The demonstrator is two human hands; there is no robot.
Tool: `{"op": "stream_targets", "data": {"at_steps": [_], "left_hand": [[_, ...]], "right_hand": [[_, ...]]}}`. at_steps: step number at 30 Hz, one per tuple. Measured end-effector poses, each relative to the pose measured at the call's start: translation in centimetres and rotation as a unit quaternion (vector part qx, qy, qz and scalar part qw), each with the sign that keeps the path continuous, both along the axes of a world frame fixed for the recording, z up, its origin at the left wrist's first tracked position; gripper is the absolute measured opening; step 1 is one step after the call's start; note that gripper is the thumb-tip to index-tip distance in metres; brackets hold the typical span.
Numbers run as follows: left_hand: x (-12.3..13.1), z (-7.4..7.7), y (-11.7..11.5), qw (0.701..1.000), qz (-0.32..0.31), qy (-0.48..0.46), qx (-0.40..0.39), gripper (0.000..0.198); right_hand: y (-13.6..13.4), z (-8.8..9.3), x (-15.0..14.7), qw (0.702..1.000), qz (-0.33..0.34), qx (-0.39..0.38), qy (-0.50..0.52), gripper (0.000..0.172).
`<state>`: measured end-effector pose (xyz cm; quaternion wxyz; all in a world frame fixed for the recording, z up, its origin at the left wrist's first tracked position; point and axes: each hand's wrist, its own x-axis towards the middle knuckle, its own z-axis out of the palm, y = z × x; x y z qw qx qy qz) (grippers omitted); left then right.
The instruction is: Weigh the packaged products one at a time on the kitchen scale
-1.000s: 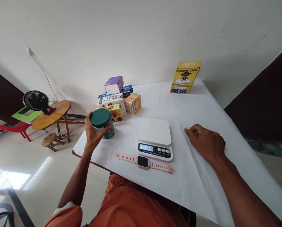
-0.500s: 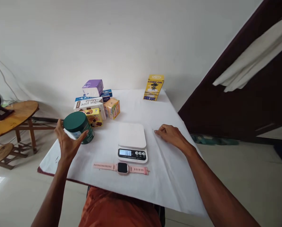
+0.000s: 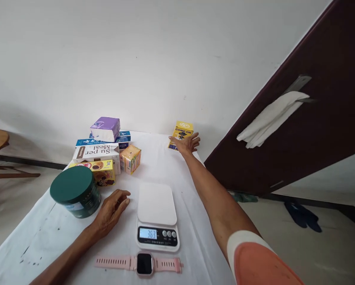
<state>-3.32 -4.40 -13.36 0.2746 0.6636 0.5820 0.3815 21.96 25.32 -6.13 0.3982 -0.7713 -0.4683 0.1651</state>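
Note:
My right hand (image 3: 187, 144) is stretched to the back of the table with its fingers spread, in front of the yellow "COME ON" box (image 3: 184, 126); whether it touches the box I cannot tell. My left hand (image 3: 113, 208) rests on the white cloth with nothing in it, its fingers loosely bent and apart from the thumb. Just left of it stands a jar with a dark green lid (image 3: 73, 184). To its right lies a white kitchen scale (image 3: 156, 204), its display reading 363 and its plate bare. A pink-strapped smartwatch (image 3: 144, 264) lies flat before the scale.
Behind the jar are a yellow snack box (image 3: 104, 172), a white "Su-per Meal" box (image 3: 98, 153), blue boxes (image 3: 124, 136), a purple tissue pack (image 3: 105, 127) and an orange pack (image 3: 130, 159). A wall borders the back. At right, a white cloth (image 3: 269, 120) hangs from a dark door (image 3: 284, 158).
My left hand has let go of the green-lidded jar and moved right onto the cloth. My right hand has gone from beside the scale forward to the yellow box. The view has shifted.

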Motion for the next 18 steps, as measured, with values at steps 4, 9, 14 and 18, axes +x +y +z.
{"op": "stream_targets", "data": {"at_steps": [4, 9, 14, 18], "left_hand": [[-0.4, -1.4, 0.1, 0.999, -0.003, -0.041, -0.031, 0.032], [-0.4, -2.4, 0.2, 0.998, -0.043, -0.029, -0.035, 0.027], [-0.6, -2.9, 0.6, 0.998, -0.053, -0.005, -0.015, 0.029], [-0.7, -3.1, 0.7, 0.998, -0.057, 0.008, 0.005, 0.027]], "right_hand": [[3.4, 0.1, -0.7, 0.999, -0.042, 0.019, 0.007, 0.131], [6.1, -0.3, -0.8, 0.999, -0.045, 0.019, 0.02, 0.107], [4.9, -1.3, 0.4, 0.998, -0.021, 0.061, 0.015, 0.094], [1.7, -1.9, 3.4, 0.995, 0.016, 0.096, 0.029, 0.085]]}}
